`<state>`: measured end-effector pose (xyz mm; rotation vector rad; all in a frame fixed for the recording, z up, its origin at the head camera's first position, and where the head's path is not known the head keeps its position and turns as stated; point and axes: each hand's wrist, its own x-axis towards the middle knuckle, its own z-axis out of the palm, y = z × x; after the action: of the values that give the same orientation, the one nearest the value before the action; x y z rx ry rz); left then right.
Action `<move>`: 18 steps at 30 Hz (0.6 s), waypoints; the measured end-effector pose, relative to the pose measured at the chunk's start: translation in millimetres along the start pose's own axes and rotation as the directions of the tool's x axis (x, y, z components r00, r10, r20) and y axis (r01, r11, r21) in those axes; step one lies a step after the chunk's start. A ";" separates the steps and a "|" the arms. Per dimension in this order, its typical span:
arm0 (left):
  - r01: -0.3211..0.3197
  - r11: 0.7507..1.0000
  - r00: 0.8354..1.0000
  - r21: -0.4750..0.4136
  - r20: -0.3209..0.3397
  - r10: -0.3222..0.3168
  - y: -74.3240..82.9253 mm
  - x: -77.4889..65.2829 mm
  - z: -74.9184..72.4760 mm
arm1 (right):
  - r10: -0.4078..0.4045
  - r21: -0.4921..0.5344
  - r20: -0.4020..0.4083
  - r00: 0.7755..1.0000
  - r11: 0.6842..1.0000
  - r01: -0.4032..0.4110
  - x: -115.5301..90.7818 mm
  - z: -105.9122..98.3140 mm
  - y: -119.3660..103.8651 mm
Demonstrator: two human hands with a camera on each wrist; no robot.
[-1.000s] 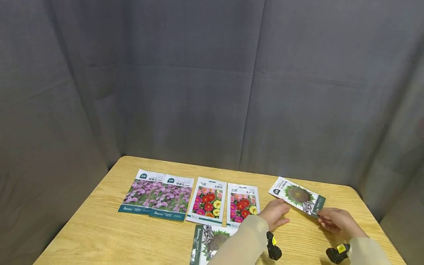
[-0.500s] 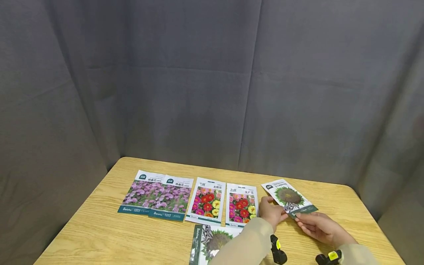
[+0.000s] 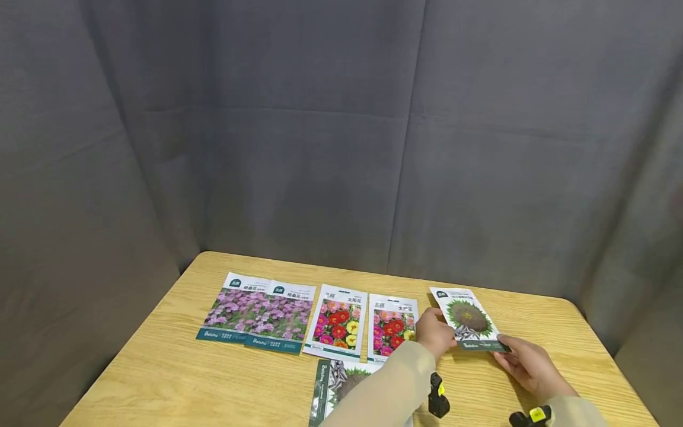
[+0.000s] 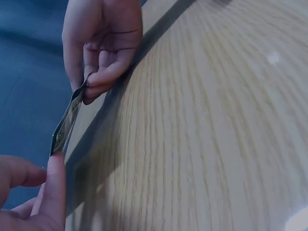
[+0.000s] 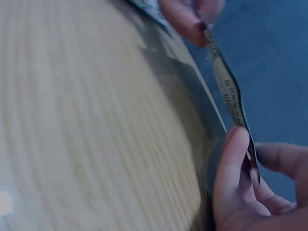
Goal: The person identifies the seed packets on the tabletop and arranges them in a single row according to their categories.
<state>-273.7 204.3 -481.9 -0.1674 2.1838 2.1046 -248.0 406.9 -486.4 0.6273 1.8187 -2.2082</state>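
A sunflower seed packet (image 3: pixel 469 317) is held a little above the table at the right, picture side up. My left hand (image 3: pixel 433 335) holds its lower left edge. At the lower right corner my right hand (image 3: pixel 528 365) pinches it between thumb and fingers. Seen edge-on in the right wrist view, the packet (image 5: pixel 228 86) bows slightly between both hands, with its printed back showing. A second sunflower seed packet (image 3: pixel 321 391) lies sideways near the front, partly covered by my left sleeve.
Two purple-flower seed packets (image 3: pixel 277 317) overlap at the left of the wooden table (image 3: pixel 187 379). Beside them lie two red-and-yellow flower packets (image 3: pixel 335 323), (image 3: pixel 392 326), the right one close to my left hand. Grey curtains (image 3: pixel 320 148) hang behind and at the sides.
The sunflower seed packet has moved left and turned from slanted to nearly upright. My right hand has come left with it, and my left hand has taken hold of its left edge.
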 end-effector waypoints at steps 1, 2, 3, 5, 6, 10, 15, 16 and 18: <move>-0.013 0.999 1.000 0.029 0.006 0.012 0.5 0.0 -1.5 | -0.013 -0.037 -0.022 1.000 0.999 0.012 0.0 0.9 0.1; -0.025 0.998 1.000 0.052 0.015 0.024 1.0 0.1 -3.1 | -0.024 -0.079 -0.042 0.999 0.997 0.020 -0.5 1.8 0.1; -0.037 0.997 0.999 0.075 0.028 0.035 1.4 0.3 -4.9 | -0.032 -0.118 -0.055 0.998 0.993 0.026 -1.0 2.2 0.1; -0.057 0.993 0.997 0.105 0.053 0.051 2.4 0.7 -9.1 | -0.045 -0.178 -0.069 0.997 0.983 0.032 -1.9 2.9 -0.1; -0.065 0.991 0.996 0.120 0.067 0.057 2.5 1.0 -11.4 | -0.048 -0.197 -0.072 0.996 0.980 0.033 -2.6 2.7 -0.2; -0.073 0.979 0.992 0.191 0.114 0.052 3.6 -0.2 -21.7 | -0.040 -0.239 -0.036 0.999 0.971 0.030 -6.7 -1.4 -0.7; -0.115 0.932 0.986 0.342 0.157 0.064 7.1 -6.3 -31.1 | -0.051 -0.296 0.017 0.999 0.954 0.054 -11.5 -6.4 2.9; -0.132 0.917 0.983 0.376 0.166 0.073 7.7 -7.8 -32.1 | -0.057 -0.309 0.021 0.998 0.949 0.061 -12.2 -7.4 3.4; -0.167 0.886 0.978 0.432 0.183 0.096 8.6 -10.8 -33.6 | -0.063 -0.335 0.022 0.998 0.940 0.067 -13.8 -9.0 4.7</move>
<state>-264.3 171.1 -470.5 0.1855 2.5626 1.5429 -232.1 413.2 -485.7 0.4884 2.1702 -1.8641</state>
